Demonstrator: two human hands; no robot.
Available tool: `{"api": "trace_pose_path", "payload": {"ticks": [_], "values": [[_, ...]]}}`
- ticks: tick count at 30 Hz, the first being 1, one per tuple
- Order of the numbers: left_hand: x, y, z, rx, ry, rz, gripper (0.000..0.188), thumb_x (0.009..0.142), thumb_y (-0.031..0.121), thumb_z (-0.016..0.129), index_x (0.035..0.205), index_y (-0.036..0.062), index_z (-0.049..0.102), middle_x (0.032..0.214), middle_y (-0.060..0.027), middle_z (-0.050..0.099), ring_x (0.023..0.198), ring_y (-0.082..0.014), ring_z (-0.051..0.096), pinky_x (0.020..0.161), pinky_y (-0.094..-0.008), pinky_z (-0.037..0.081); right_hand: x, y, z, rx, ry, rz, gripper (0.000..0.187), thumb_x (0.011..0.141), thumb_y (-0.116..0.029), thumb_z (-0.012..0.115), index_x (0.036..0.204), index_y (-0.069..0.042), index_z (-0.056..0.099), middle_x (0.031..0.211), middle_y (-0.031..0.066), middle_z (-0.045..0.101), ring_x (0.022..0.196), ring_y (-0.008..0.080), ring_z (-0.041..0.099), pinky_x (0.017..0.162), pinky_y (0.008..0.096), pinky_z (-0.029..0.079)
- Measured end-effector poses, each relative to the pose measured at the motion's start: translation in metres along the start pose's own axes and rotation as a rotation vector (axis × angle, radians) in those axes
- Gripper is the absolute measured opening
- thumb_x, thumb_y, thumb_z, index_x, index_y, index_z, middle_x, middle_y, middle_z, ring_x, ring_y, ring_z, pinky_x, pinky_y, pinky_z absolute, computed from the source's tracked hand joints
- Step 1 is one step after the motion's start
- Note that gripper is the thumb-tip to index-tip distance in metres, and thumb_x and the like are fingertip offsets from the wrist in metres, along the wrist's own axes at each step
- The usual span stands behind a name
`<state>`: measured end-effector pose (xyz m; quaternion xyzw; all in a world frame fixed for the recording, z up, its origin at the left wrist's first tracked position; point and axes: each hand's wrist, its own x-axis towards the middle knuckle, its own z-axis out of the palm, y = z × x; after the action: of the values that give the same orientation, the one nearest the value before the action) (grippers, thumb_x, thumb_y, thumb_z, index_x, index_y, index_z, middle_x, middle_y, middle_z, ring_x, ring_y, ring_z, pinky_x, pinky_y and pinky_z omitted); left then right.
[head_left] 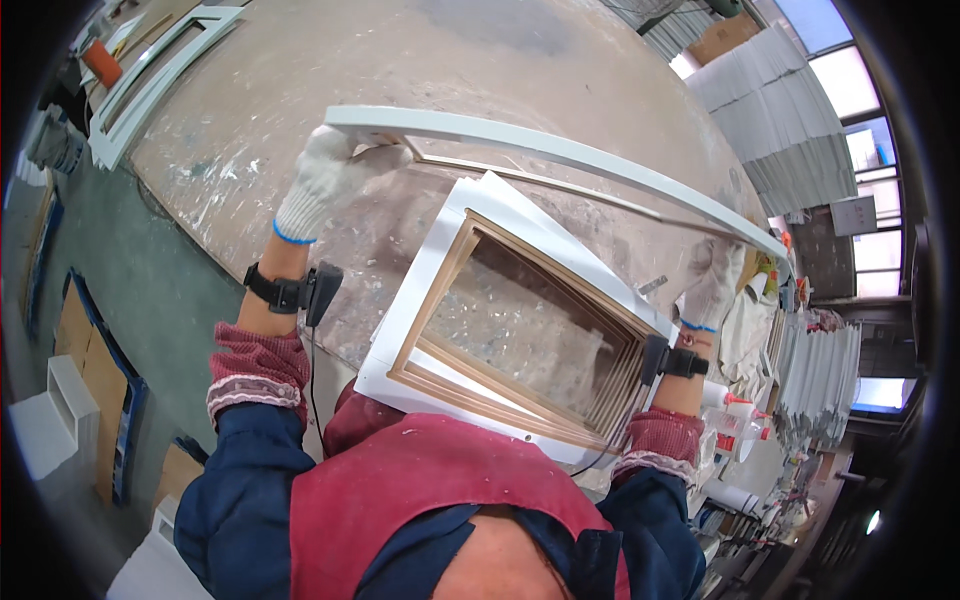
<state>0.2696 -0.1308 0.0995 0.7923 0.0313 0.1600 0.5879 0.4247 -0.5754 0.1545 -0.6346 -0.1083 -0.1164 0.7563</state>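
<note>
A long white frame [540, 145] is tilted up on edge across the worktable, its narrow side facing me. My left hand [330, 182], in a white knit glove with a blue cuff edge, is closed around the frame's left end. At the right end, my gloved right hand [712, 283] grips the same frame, its fingers partly hidden. Between my arms and close to my body lies a stack of white rectangular frames [412, 310] with brown inner edges. They are slightly fanned, and the tabletop shows through their openings.
The big worktable [290, 85] is stained with white smears. Another white frame [185, 75] lies far left near an orange object [101, 63]. Stacked white panels [785, 120] stand far right. Red-capped bottles [738, 420] sit by my right forearm. Boards on pallets [100, 400] rest on the floor at left.
</note>
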Motion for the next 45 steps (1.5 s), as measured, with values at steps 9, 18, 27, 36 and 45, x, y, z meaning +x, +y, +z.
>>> {"api": "trace_pose_path", "payload": {"ticks": [9,18,27,36,45], "values": [[-0.019,-0.001,0.025,-0.391,0.08,0.03,0.036,0.081,-0.007,0.067,0.116,0.0001,0.063,0.104,-0.0066,0.069,0.092,-0.0131,0.064,0.082,-0.0272,0.053,0.017,0.033,0.006,0.004,0.104,0.266,0.022,0.092,-0.019,0.064,0.11,-0.007,0.057,0.087,-0.0014,0.059,0.055,0.0023,0.043,0.049,0.0149,0.037],[-0.013,0.015,0.033,-0.325,0.194,-0.274,0.034,0.082,0.004,0.07,0.115,-0.0019,0.064,0.105,-0.0096,0.069,0.095,-0.0141,0.063,0.084,-0.0277,0.05,0.01,-0.002,0.056,-0.727,0.126,-0.133,0.029,0.098,-0.022,0.049,0.118,-0.002,0.053,0.085,0.0035,0.061,0.056,0.008,0.052,0.049,0.0243,0.044],[-0.013,0.021,0.031,-0.304,0.18,-0.208,0.032,0.082,0.008,0.072,0.112,-0.0002,0.066,0.103,-0.0099,0.07,0.093,-0.0132,0.064,0.081,-0.0271,0.051,0.038,0.012,0.075,-1.624,0.131,-0.804,0.031,0.094,-0.025,0.056,0.12,-0.009,0.056,0.075,0.0128,0.066,0.056,0.0255,0.063,0.048,0.0359,0.049],[-0.008,0.004,0.031,-0.32,0.187,-0.135,0.031,0.082,0.009,0.071,0.111,0.0002,0.066,0.096,-0.0081,0.071,0.086,-0.012,0.064,0.075,-0.0263,0.052,-0.043,0.0,0.179,-1.321,-0.216,-0.984,0.032,0.09,-0.009,0.056,0.121,-0.002,0.053,0.071,0.0055,0.055,0.045,0.0146,0.051,0.038,0.0287,0.042],[-0.008,-0.02,0.027,-0.198,0.131,0.101,0.035,0.082,0.011,0.073,0.114,-0.0008,0.064,0.096,-0.0084,0.071,0.083,-0.0128,0.066,0.073,-0.0272,0.054,-0.145,-0.019,0.263,-0.804,-0.784,-0.757,0.04,0.082,-0.005,0.055,0.122,0.0,0.057,0.092,0.0058,0.066,0.072,0.0175,0.065,0.056,0.028,0.052]]}}
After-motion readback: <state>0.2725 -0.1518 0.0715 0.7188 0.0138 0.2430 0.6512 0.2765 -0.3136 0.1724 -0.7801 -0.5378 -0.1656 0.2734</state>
